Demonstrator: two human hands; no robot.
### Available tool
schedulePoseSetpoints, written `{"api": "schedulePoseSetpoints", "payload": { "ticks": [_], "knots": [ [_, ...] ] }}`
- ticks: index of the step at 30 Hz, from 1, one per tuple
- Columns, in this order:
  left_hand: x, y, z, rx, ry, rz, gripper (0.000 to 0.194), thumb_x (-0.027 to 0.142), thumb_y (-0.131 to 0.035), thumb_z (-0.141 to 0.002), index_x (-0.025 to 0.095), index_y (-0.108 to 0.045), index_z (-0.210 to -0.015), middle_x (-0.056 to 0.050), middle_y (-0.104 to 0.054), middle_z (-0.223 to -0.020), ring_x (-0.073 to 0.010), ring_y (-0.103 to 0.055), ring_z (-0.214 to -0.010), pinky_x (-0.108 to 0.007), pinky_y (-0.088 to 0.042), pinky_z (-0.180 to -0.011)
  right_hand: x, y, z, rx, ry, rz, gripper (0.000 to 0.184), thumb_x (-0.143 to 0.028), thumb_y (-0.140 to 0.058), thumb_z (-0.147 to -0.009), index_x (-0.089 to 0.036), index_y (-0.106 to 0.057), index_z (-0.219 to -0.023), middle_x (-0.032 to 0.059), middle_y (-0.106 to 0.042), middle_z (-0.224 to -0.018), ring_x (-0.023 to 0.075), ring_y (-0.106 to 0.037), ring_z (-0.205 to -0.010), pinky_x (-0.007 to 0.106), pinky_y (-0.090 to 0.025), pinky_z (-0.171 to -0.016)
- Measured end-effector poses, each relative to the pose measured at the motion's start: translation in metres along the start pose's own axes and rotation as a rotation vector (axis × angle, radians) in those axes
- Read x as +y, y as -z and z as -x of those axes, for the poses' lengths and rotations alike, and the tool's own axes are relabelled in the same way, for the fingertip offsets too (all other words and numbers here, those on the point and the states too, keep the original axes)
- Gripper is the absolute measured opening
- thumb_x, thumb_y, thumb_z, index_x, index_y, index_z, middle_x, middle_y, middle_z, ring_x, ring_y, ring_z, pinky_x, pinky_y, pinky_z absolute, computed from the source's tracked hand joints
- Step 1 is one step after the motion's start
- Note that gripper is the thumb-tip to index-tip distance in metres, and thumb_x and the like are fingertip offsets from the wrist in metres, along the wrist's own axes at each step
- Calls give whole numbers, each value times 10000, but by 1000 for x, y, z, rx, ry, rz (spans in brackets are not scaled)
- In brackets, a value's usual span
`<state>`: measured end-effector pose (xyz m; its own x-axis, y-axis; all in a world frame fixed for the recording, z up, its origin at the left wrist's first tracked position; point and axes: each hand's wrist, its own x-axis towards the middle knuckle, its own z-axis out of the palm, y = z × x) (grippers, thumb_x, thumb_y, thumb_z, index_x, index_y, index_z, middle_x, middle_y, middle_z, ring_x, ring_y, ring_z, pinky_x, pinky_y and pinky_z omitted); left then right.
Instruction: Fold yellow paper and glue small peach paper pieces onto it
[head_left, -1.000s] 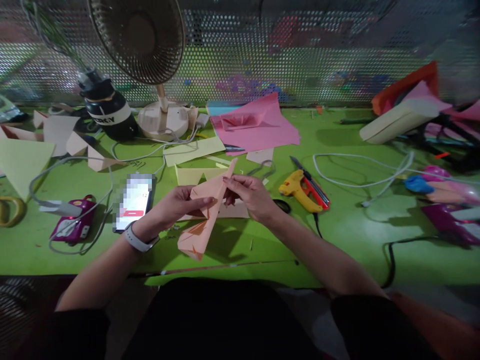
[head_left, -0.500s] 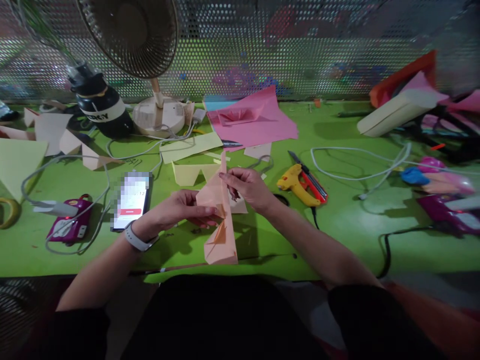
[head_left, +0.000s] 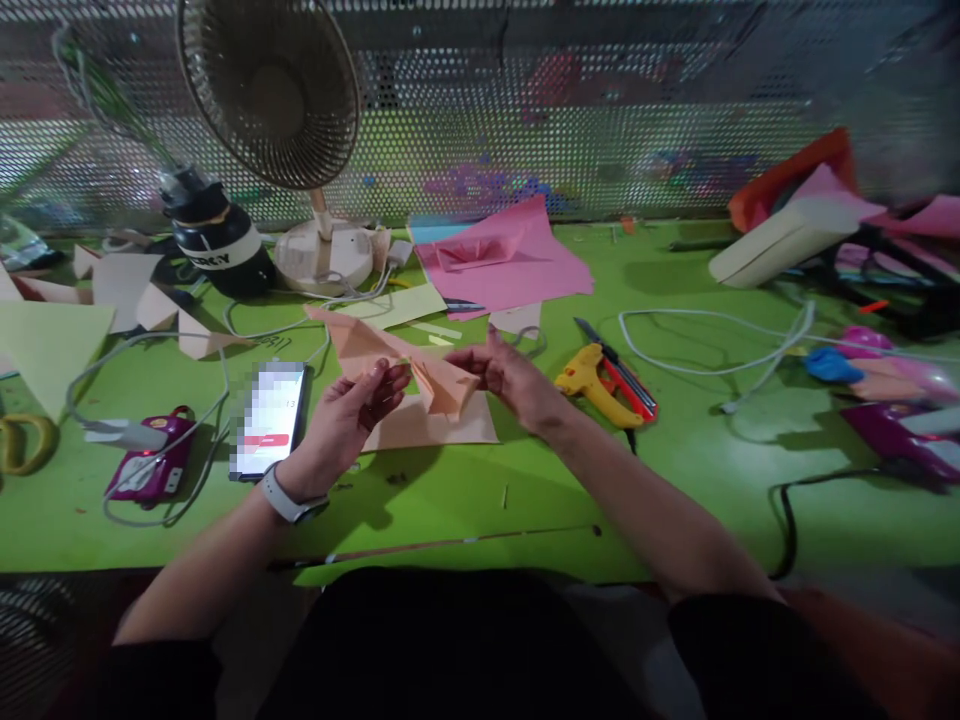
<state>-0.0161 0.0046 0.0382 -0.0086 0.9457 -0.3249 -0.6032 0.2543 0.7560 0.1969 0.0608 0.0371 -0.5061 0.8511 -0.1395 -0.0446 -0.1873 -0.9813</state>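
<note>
A folded peach-coloured paper (head_left: 448,383) with a cut-out opening in its middle is held level above the green table. My left hand (head_left: 349,415) pinches it near the opening, thumb against fingertips. At the paper's right end is my right hand (head_left: 521,388), with its lower fingers on the edge and one digit raised; part of this grip is hidden behind the paper. Below both hands lies a flat pale peach sheet (head_left: 472,430). A yellow glue gun (head_left: 589,375) and a red-and-black cutter (head_left: 626,380) lie to the right of my right hand.
A lit phone (head_left: 270,420) lies left of my left hand. A fan (head_left: 322,258) and a dark bottle (head_left: 221,245) stand behind. Pink paper (head_left: 525,265) lies at the back. White cables (head_left: 630,350) and purple power adapters (head_left: 161,460) occupy both sides.
The folded paper has turned from upright lengthwise to crosswise, its upper end swinging left. My right hand has moved from its top edge to its right end. The view has shifted slightly.
</note>
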Motion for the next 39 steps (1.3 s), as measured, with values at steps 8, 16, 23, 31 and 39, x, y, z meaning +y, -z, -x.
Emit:
{"api": "schedulePoseSetpoints", "payload": {
  "ticks": [8,16,23,31,39],
  "knots": [
    [-5,2,-5,123,-5,151,33,165,-683,-846,168,-715,-838,-29,-762,-944,-136,-711,-929,-206,-564,-753,11,-11,-4,-18,14,-82,466,-423,-857,-626,-205,-691,-1003,25,-714,-893,116,-626,-663,264,-556,-619],
    [2,1,0,52,-77,1,411,188,-754,-753,212,-650,-1150,-19,-734,-1002,-139,-708,-854,-208,-560,-729,17,4,-7,109,27,-82,274,-309,-798,-696,-174,-724,-924,-3,-684,-759,65,-544,-552,185,-448,-477],
    [1,5,-3,-73,-136,34,592,443,-731,-763,294,-552,-1307,-41,-688,-1169,-208,-695,-972,-289,-590,-750,18,3,-11,183,44,-91,275,-334,-807,-652,-167,-709,-847,-14,-662,-700,74,-527,-541,204,-440,-483],
    [-2,6,-8,62,-217,-20,189,301,-686,-846,219,-708,-1015,5,-743,-931,-80,-689,-791,-141,-541,-684,13,0,-8,163,80,-56,467,-364,-866,-608,-213,-669,-1003,5,-699,-877,113,-606,-676,217,-515,-525],
    [-4,10,-13,67,-241,30,248,337,-651,-878,242,-684,-1106,-14,-747,-1038,-115,-697,-877,-193,-556,-773,24,-2,-17,283,53,-198,447,-573,-818,-603,-216,-676,-831,-16,-667,-692,104,-584,-546,236,-530,-489]
  ]
}}
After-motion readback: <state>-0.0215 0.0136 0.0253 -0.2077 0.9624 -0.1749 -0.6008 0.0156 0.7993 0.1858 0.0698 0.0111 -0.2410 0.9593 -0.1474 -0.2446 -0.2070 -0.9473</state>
